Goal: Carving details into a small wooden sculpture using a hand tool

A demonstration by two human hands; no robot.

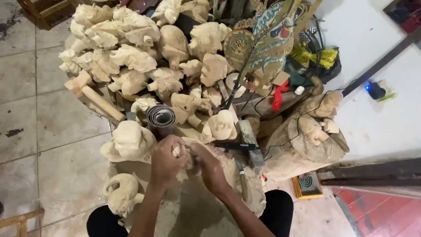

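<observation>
A small pale wooden carving [177, 151] is gripped between both my hands over a dusty wooden work block [193, 206]. My left hand [165, 161] wraps around its left side with the fingers closed. Closed on its right side is my right hand [208, 167]; most of the piece is hidden by the fingers. A roll of dark sandpaper [161, 118] stands just beyond my hands. A pale carved head [130, 142] lies left of my left hand, and another [220, 126] sits above my right hand.
A heap of several unfinished pale carved heads [131, 48] fills the back. A wooden mallet [94, 94] lies at left, a painted flat puppet [269, 37] at back right, a black tool [234, 146] and a chisel [240, 173] right of my hands. Tiled floor [48, 131] lies left.
</observation>
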